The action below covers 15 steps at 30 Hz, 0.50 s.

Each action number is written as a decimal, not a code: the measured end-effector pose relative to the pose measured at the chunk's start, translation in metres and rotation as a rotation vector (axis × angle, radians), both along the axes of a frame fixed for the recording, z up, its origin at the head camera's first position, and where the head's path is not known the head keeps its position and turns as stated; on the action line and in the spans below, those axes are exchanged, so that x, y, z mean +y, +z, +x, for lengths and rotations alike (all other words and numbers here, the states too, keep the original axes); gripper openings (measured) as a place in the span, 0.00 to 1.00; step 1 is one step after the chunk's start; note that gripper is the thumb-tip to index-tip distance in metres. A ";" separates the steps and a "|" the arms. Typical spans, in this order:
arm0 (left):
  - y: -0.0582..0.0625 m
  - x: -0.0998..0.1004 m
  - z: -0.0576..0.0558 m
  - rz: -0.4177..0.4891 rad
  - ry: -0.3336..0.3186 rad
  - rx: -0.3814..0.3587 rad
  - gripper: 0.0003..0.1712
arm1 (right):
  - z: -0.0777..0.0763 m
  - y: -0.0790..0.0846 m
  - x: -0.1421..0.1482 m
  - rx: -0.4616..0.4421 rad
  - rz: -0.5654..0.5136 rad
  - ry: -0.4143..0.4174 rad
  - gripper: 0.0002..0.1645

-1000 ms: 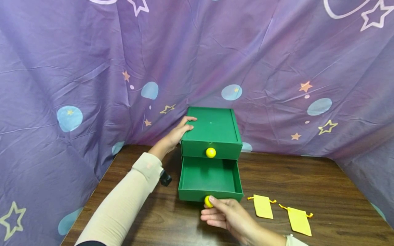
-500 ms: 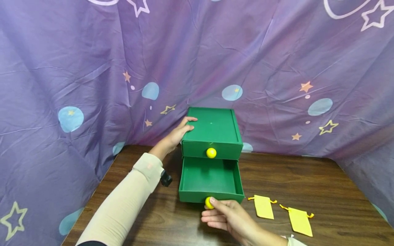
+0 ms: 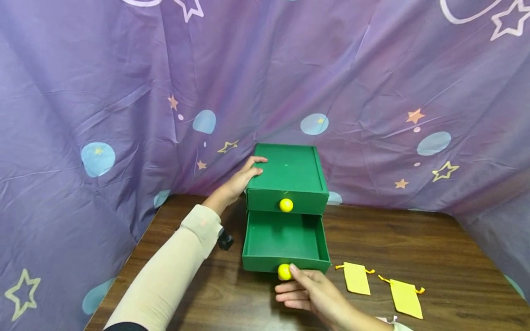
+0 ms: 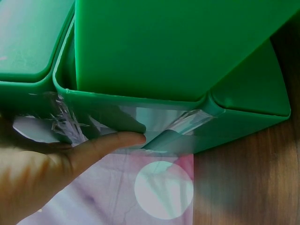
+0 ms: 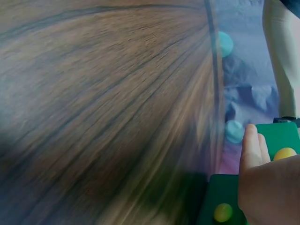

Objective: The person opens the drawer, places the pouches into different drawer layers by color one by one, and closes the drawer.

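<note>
A green drawer cabinet with yellow ball knobs stands on a wooden table. Its middle drawer is pulled out, and nothing lies inside. My left hand rests on the cabinet's upper left edge, fingers on top. In the left wrist view its straight thumb lies along the taped side. My right hand is at the open drawer's knob. The thumb tip is right at the knob's right edge, and the other fingers stretch out below it. The right wrist view shows the bottom drawer's knob lower down.
Two yellow drawstring pouches, a nearer one and a farther one, lie flat on the table right of the drawer. A purple curtain with stars hangs close behind the cabinet. A wrist camera sits on the left forearm.
My right thumb has slid off the knob's front to its right edge, and the hand has shifted slightly right. The left hand and the open drawer look unchanged.
</note>
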<state>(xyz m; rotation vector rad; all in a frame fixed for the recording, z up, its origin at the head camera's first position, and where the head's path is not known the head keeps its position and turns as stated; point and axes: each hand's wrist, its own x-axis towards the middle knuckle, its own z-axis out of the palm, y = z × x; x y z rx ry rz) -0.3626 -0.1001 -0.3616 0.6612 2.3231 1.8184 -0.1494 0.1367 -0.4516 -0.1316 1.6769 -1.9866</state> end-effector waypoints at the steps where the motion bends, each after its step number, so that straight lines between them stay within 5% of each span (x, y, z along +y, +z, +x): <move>1: 0.001 0.000 0.000 -0.001 0.000 0.000 0.27 | 0.000 0.000 0.001 0.002 0.005 -0.001 0.34; 15: 0.002 0.000 0.000 -0.013 0.001 0.001 0.27 | -0.002 -0.006 0.025 0.067 0.056 0.010 0.34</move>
